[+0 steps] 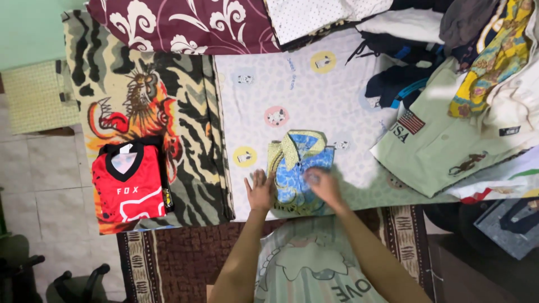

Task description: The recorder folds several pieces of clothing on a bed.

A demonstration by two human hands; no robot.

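A small folded shirt (298, 168), blue with a yellow-green collar and sides, lies on a pale patterned sheet (292, 90) in front of me. My left hand (260, 189) rests flat, fingers spread, on the sheet against the shirt's left edge. Pressed on the lower right part of the shirt is my right hand (323, 185), palm down and holding nothing.
A folded red and black jersey (128, 184) lies on a tiger-print blanket (146, 95) to the left. A pile of loose clothes, with a pale green shirt (443, 146) on top, fills the right. A maroon floral cloth (185, 25) lies at the back.
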